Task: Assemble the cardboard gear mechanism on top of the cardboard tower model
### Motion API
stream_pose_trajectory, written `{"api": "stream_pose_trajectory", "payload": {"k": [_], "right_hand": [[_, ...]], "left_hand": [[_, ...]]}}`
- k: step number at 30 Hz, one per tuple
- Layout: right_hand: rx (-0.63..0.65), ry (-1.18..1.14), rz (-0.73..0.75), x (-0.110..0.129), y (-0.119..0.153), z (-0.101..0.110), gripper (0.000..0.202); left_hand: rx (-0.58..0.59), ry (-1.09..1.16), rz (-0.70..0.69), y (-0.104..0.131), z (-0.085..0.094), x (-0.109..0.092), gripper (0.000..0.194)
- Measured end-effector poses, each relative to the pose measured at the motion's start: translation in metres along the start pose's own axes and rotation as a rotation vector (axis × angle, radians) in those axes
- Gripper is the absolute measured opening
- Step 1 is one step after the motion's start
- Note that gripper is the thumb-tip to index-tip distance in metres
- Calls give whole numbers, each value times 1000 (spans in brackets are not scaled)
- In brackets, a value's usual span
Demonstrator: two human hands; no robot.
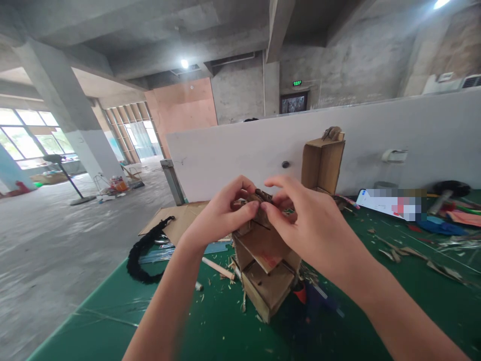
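Note:
A small model of brown cardboard (pixel 268 296), with stacked open compartments, stands on the green table in front of me. At its top, a small dark brown cardboard piece (pixel 264 194) lies between my fingers. My left hand (pixel 225 208) is closed, thumb and fingers pinching that piece from the left. From the other side my right hand (pixel 306 215) presses its thumb against the same piece, its fingers curled behind. Both hands partly hide the model's upper part, so I cannot tell whether the piece is attached.
Behind stands another cardboard structure (pixel 323 163), near the white partition (pixel 233 155). A phone (pixel 383 203) and clutter lie right. On the left are a fuzzy black strip (pixel 137 258), a flat cardboard sheet (pixel 180 225) and a pale stick (pixel 218 268). Scraps litter the green table (pixel 195 331).

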State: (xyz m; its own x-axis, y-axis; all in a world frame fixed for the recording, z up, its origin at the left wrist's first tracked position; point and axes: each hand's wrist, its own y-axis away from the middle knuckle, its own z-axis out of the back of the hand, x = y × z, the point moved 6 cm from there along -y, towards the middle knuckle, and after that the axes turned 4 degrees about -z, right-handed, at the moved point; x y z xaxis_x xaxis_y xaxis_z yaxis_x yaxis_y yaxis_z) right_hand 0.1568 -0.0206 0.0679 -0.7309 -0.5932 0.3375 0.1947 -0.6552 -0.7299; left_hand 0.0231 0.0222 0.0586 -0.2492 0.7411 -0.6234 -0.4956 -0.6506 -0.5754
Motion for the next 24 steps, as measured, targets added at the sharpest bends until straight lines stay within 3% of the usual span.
{"api": "stream_pose_trajectory", "payload": {"k": [4,9,15,24], "right_hand": [[13,11,59,0,-1,-10,18],[-31,-158,105,-11,-5,-13,20],[-46,-297,26,-20,-8,-10,16],[-76,-271,-44,-14,-6,-10,12]], "left_hand": [[-27,-57,28,2,12,-4,17],[-116,-203,47,4,27,-5,15],[-164,-189,114,3,20,7,15],[-217,-302,35,2,18,-6,11]]}}
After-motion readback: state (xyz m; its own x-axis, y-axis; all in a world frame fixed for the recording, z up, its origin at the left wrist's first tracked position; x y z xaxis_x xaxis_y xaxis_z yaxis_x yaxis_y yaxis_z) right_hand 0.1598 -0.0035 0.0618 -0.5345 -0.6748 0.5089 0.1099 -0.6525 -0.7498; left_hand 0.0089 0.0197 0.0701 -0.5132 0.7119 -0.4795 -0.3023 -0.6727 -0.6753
